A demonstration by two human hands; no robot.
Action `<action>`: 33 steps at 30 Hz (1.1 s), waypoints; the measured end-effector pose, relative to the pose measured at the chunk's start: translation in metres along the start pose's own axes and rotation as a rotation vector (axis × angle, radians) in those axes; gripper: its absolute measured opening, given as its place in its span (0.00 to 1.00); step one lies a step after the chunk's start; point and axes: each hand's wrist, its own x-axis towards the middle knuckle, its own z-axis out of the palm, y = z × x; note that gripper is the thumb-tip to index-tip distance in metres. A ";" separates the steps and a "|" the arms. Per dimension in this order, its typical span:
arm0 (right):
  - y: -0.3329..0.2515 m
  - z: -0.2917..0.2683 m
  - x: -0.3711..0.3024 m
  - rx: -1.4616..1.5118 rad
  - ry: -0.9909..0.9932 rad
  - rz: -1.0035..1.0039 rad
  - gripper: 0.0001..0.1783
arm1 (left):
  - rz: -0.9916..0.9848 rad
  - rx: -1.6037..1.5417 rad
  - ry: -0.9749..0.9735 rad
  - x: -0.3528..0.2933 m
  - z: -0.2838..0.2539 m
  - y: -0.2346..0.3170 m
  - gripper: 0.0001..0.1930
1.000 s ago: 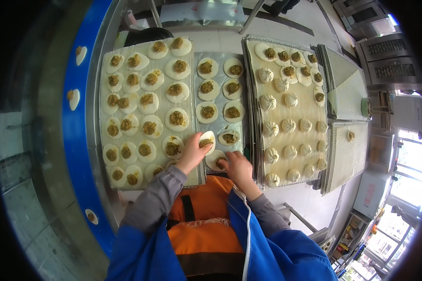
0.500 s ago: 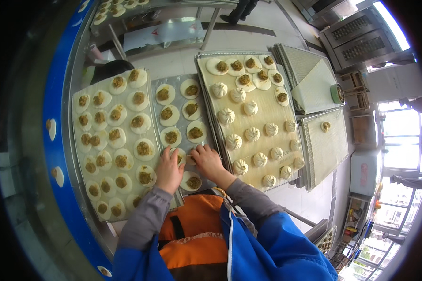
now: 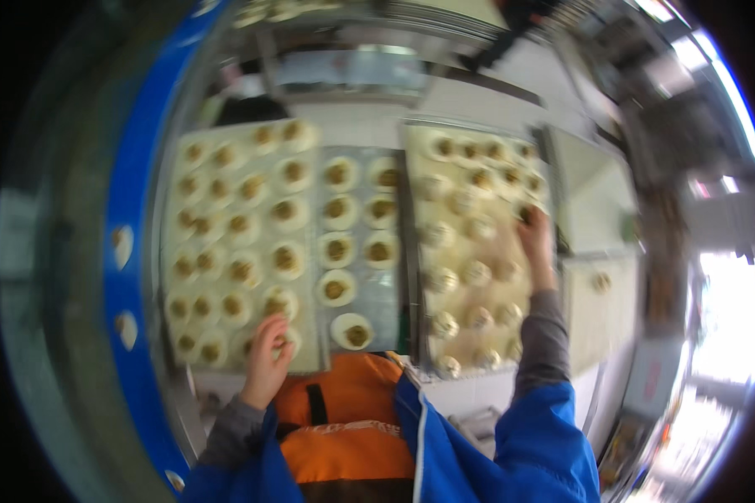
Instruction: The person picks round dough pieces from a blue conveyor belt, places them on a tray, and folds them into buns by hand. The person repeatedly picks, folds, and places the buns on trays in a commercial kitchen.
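Note:
At the right tray (image 3: pixel 457 335), my right hand (image 3: pixel 535 239) stretches to the far right part, its fingertips at a dark filling on a wrapper (image 3: pixel 528 214). Blur hides whether they grip it. My left hand (image 3: pixel 268 356) hovers over the near right corner of the left tray (image 3: pixel 323 365), fingers bent and thumb apart, with nothing visible in it. Under its fingertips lies a partly covered round dough wrapper (image 3: pixel 292 342). Pleated buns (image 3: pixel 443 279) sit in rows on the right tray, with flat filled wrappers (image 3: pixel 482 178) at its far end.
Between the trays, a grey metal surface (image 3: pixel 373 298) carries several filled wrappers (image 3: pixel 335 289). More lined trays (image 3: pixel 600 293) stand at the right. A blue edge (image 3: pixel 130 277) runs along the left. Another person's dark-clad leg (image 3: pixel 495 50) shows at the back.
My hands have parted from a wrapper on the middle surface: the right to the right tray, the left toward the left tray. A wrapper's place there is now bare. The view has shifted.

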 end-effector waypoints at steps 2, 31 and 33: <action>0.020 0.017 0.014 -0.074 0.012 -0.233 0.16 | 0.124 -0.016 0.145 -0.017 -0.006 -0.007 0.20; -0.769 0.365 -0.472 0.301 -0.867 -1.814 0.29 | -0.593 0.402 1.479 -0.337 -0.236 -0.314 0.11; -0.768 0.365 -0.481 0.384 -0.970 -1.762 0.29 | -0.612 0.336 1.467 -0.359 -0.229 -0.336 0.12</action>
